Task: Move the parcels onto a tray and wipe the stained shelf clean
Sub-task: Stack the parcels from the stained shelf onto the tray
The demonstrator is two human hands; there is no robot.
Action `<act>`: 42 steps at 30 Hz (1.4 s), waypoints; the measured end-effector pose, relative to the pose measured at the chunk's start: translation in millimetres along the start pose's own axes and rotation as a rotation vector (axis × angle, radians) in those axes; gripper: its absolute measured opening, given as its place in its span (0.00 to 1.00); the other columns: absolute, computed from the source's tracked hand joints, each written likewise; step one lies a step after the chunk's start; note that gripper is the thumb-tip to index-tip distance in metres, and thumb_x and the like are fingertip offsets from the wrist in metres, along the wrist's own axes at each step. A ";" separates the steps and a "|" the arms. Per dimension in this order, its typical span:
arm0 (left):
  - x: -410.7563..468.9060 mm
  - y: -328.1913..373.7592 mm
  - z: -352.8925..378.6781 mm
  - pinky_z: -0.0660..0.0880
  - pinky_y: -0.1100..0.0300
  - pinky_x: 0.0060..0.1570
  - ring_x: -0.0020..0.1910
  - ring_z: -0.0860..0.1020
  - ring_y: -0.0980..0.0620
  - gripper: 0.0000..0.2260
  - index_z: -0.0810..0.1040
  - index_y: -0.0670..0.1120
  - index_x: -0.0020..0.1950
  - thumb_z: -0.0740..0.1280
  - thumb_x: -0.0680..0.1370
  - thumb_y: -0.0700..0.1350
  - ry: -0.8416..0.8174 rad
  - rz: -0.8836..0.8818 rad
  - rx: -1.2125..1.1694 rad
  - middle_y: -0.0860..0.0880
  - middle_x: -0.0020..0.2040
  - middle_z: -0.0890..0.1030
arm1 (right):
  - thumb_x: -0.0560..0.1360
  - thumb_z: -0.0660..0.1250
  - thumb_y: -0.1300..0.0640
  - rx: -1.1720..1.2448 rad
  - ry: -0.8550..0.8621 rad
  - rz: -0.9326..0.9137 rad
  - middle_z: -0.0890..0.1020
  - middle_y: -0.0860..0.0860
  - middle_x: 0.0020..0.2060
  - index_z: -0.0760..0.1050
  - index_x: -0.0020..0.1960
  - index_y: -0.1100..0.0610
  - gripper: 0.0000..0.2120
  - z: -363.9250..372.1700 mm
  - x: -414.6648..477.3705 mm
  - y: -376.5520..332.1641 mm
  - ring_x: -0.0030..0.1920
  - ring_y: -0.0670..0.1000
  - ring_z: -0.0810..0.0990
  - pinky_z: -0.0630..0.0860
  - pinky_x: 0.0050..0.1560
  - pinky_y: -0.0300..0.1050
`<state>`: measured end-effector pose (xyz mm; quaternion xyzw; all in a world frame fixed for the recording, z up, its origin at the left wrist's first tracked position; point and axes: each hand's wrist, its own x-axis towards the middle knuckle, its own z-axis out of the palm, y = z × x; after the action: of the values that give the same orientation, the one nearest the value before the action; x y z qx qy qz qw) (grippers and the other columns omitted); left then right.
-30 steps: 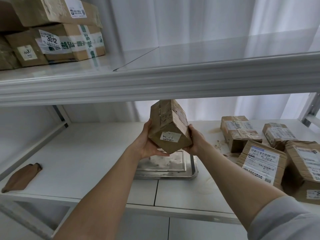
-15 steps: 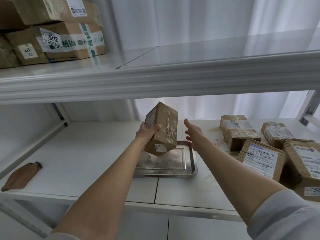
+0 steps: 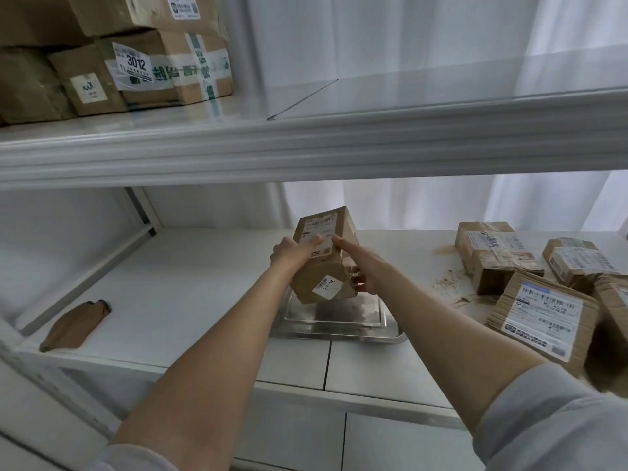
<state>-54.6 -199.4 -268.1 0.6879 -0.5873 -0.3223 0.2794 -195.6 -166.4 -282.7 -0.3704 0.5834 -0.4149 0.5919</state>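
1. Change from half a second earlier: the right hand [image 3: 368, 271], then spread and clear of the parcel [image 3: 317, 266], has returned to it. The forefinger lies straight along the labelled face and the other fingers curl at the lower right edge. The parcel has turned, so this face now looks toward the camera.
2. The left hand [image 3: 293, 253] grips the parcel's upper left side as before, thumb across the label.
3. The parcel is a brown cardboard block, creased and taped, with two white labels. It is tilted over the rear of the tray [image 3: 339, 336]; contact with the tray cannot be judged.
4. The tray is a shallow rectangle of dull, smeared metal with a raised rim and rounded corners, resting on the smooth white shelf [image 3: 187, 283].
5. Right of the tray, brown gritty stains [image 3: 445, 283] mark the shelf beside the other parcels [image 3: 543, 314], which are corrugated cardboard with printed labels.
6. Far left of the tray lies a limp brown cloth [image 3: 74, 326].
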 end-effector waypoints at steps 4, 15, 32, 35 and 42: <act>4.8 -13.4 -13.2 0.78 0.56 0.47 0.45 0.81 0.47 0.19 0.79 0.42 0.52 0.65 0.75 0.57 -0.015 -0.057 -0.199 0.44 0.49 0.83 | 0.76 0.65 0.46 -0.001 -0.019 0.073 0.77 0.55 0.40 0.69 0.59 0.57 0.19 11.3 -2.3 4.5 0.40 0.52 0.78 0.75 0.38 0.44; 16.1 -44.1 -28.1 0.75 0.60 0.35 0.43 0.82 0.49 0.19 0.78 0.41 0.58 0.66 0.74 0.54 -0.053 -0.150 -0.182 0.45 0.49 0.84 | 0.80 0.59 0.55 -0.072 -0.016 0.117 0.78 0.57 0.56 0.69 0.64 0.54 0.14 42.9 5.7 21.1 0.55 0.60 0.79 0.77 0.54 0.59; 25.5 -54.3 -33.2 0.79 0.55 0.50 0.48 0.82 0.46 0.19 0.77 0.40 0.59 0.66 0.76 0.52 -0.063 -0.141 -0.129 0.44 0.51 0.83 | 0.75 0.65 0.63 -0.100 0.041 0.125 0.78 0.55 0.46 0.72 0.58 0.57 0.11 60.6 12.7 21.7 0.44 0.54 0.79 0.76 0.57 0.58; 26.3 -53.1 -29.4 0.79 0.54 0.50 0.48 0.83 0.46 0.19 0.76 0.39 0.61 0.66 0.76 0.51 -0.086 -0.115 -0.148 0.43 0.51 0.83 | 0.75 0.64 0.64 -0.096 0.050 0.123 0.78 0.55 0.46 0.72 0.58 0.58 0.12 61.2 12.9 22.5 0.43 0.53 0.78 0.77 0.56 0.57; 29.5 -55.1 -26.7 0.79 0.53 0.52 0.49 0.83 0.45 0.17 0.75 0.40 0.61 0.66 0.77 0.50 -0.125 -0.112 -0.126 0.42 0.52 0.83 | 0.76 0.62 0.66 -0.079 0.074 0.142 0.77 0.55 0.45 0.71 0.54 0.56 0.09 60.0 12.1 23.3 0.48 0.54 0.77 0.77 0.57 0.56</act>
<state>3.7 -219.9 -296.6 0.6792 -0.5430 -0.4158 0.2664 -134.6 -171.4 -306.1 -0.3356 0.6457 -0.3619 0.5826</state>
